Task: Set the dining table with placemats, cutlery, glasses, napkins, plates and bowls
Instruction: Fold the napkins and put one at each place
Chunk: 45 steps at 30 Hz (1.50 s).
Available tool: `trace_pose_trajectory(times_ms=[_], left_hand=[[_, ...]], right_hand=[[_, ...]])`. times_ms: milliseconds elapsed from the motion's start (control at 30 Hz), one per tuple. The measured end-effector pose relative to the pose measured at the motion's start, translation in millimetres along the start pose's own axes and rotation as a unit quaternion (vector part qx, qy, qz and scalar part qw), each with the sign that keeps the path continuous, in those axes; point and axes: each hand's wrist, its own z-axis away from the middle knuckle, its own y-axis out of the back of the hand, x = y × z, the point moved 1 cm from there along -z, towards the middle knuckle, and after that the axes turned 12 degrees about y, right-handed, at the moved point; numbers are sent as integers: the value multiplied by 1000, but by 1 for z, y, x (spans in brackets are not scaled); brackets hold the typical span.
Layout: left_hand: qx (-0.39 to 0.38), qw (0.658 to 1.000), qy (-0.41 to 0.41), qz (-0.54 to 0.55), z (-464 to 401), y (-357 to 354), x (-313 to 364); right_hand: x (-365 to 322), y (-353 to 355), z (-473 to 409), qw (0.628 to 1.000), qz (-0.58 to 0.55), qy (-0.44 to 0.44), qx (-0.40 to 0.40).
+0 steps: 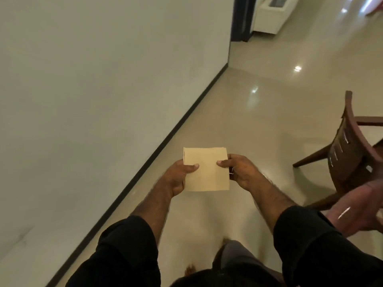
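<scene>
A folded beige paper napkin (206, 169) is held flat in front of me above the floor. My left hand (179, 178) pinches its left edge, thumb on top. My right hand (241, 171) pinches its right edge, thumb on top as well. Both black sleeves reach in from the bottom of the view. No table, placemat, cutlery, glass, plate or bowl is in sight.
A white wall (93, 90) with a dark skirting runs along the left. A dark wooden chair (350, 152) stands at the right over the glossy floor (259, 112). A blurred reddish surface (360, 210) shows at the right edge. A white cabinet (273, 15) stands far back.
</scene>
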Motion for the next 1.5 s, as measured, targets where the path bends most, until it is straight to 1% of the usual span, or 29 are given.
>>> trace_pose_trajectory(times_ms=[133,267,433,533,667,833,967,1133,1300,1500], left_hand=[[0,998,42,-46,-83,-30,65],[12,996,52,-70,-164,-70,133],[7,993,54,-109,-244,-120,230],[-10,994,61,-95,-293,-148,276],[-45,990,82,-105,-372,-186,326],[-102,980,99,-142,-497,-242,403],[-153,959,132,-199,-577,-294,465],[-197,931,156,-266,-648,-393,536],[-227,909,158,-312,-712,-513,566],[-211,899,149,-355,-777,-656,591]], right_hand=[[-16,43,-75,997,-41,11,59],[-41,93,-160,995,-52,23,85],[-104,155,-249,989,-39,39,139],[-142,191,-295,986,-7,49,161],[-170,242,-358,976,10,55,209],[-201,308,-452,958,-15,58,279],[-231,353,-504,939,-54,46,336],[-266,432,-541,903,-106,50,414],[-285,538,-571,870,-137,57,470],[-316,679,-598,880,-146,40,450]])
